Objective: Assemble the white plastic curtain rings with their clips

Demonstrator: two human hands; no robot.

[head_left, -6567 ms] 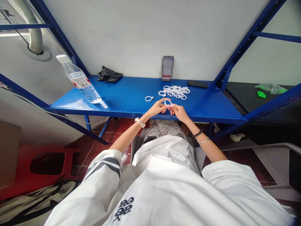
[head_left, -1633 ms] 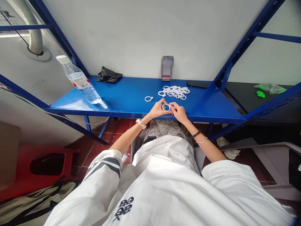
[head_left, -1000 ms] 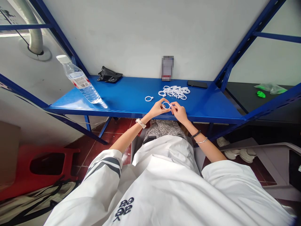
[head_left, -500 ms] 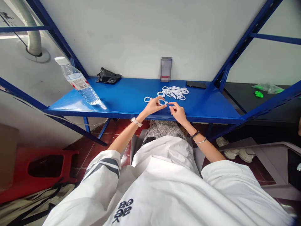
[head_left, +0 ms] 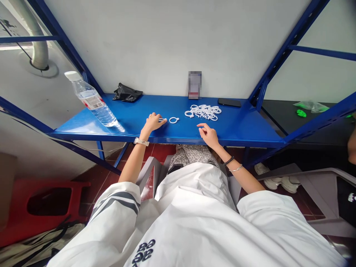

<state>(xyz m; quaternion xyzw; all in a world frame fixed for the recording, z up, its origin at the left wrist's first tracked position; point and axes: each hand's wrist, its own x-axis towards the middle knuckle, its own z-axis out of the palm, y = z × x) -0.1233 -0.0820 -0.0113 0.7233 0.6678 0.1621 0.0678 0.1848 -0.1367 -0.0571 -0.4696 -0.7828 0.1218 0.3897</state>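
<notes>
My left hand (head_left: 151,122) rests on the blue shelf (head_left: 133,118), its fingertips pinched on a white plastic ring (head_left: 162,119) lying low on the surface. Just to the right of it lies a single white ring (head_left: 174,119). A pile of several white rings (head_left: 203,111) sits further right, toward the back. My right hand (head_left: 207,134) hovers over the shelf's front edge, in front of the pile. Its fingers are loosely curled and apart, and it holds nothing.
A water bottle (head_left: 91,102) stands at the shelf's left end, a black bag (head_left: 126,92) behind it. A small box (head_left: 194,84) and a dark phone (head_left: 229,102) sit by the wall. A red stool (head_left: 41,200) is on the floor to the left. Another person's arm (head_left: 352,145) shows at the right edge.
Both hands held one ring together at the front edge. My left hand has carried it left, down beside the single ring. My right hand has let go and stayed.
</notes>
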